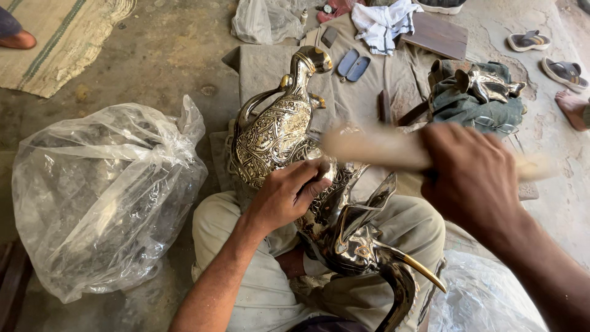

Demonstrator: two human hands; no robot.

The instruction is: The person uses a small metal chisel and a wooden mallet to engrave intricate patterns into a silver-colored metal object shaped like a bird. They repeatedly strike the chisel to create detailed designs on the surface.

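A shiny engraved metal bird-shaped vessel with a curved beak and horn-like spout lies across my lap. My left hand presses on its body, fingers curled against the engraved side. Raised above it, my right hand grips a pale wooden stick that is blurred by motion. The stick's far end hovers over the vessel's middle.
A big clear plastic bag sits at my left, another bag at lower right. Beyond lie a second metal piece on green cloth, a white cloth, a wooden board, sandals and another person's foot.
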